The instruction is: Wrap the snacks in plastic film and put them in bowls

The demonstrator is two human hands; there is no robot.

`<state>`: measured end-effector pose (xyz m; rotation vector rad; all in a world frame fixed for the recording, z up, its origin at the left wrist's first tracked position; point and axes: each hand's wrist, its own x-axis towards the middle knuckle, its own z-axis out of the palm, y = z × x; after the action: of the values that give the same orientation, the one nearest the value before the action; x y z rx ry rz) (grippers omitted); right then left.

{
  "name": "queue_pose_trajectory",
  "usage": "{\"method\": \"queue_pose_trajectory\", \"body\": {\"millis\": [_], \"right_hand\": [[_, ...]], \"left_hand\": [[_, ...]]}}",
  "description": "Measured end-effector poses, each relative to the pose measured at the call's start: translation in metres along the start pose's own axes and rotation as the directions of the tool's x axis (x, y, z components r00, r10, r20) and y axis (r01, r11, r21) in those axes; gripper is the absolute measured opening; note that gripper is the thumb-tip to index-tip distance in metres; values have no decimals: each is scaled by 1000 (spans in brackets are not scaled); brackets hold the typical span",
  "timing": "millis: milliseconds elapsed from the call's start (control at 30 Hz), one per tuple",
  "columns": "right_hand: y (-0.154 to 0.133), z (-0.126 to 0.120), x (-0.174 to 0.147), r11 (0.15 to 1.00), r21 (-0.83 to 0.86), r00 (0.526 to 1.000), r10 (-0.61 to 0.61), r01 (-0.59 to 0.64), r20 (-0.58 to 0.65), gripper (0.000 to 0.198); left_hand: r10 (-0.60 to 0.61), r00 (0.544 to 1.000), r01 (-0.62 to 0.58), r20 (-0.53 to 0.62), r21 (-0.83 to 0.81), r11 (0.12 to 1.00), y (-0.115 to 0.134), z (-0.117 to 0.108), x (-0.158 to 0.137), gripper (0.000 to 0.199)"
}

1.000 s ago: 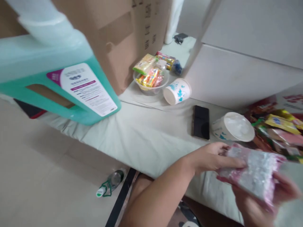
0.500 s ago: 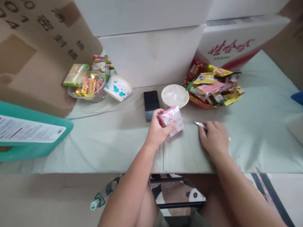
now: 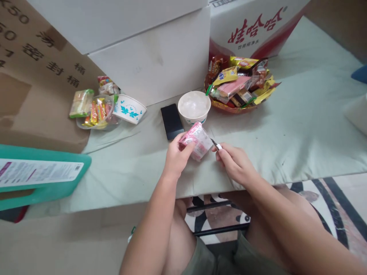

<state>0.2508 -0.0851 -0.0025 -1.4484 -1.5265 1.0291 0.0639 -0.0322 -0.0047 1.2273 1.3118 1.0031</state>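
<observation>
My left hand is closed around a small pink and clear plastic-wrapped packet, held tilted just above the cloth. In my right hand is a small knife, its dark blade pointing up and left. The tip is at the packet's right edge; whether it touches I cannot tell. Just beyond the packet stands a white paper tub with something clear and plastic inside. A dark phone lies flat to the left of the tub.
A basket heaped with snack packets sits at the back right. A tipped paper tub leans by a clear bowl of snacks. Boxes wall the back, and a green jug stands at the left edge.
My right hand has lifted the knife off the cloth and brought it left to the packet's edge. My left hand still grips the packet. The head view has shifted and turned.
</observation>
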Motion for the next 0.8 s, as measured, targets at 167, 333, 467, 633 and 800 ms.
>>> {"method": "queue_pose_trajectory", "body": {"millis": [167,333,467,633,800], "right_hand": [[-7,15,-2,1000,22,996,-5,3,86,29],[-10,22,0,998,29,979,42,-49,199,34],[-8,13,-1,994,-11,955,112,-113,274,37],[15,-13,4,984,-148,990,115,-102,84,36],[38,-24,9,831,-555,954,-122,-52,-273,36]], "left_hand": [[75,988,-84,138,55,995,3,-4,-15,36],[68,997,-64,36,-112,992,10,-17,-24,35],[-25,989,-28,-144,-359,933,17,-28,-28,39],[-157,980,113,-122,-309,944,11,-18,-39,38],[-55,998,57,-19,194,979,0,-2,-48,49]]}}
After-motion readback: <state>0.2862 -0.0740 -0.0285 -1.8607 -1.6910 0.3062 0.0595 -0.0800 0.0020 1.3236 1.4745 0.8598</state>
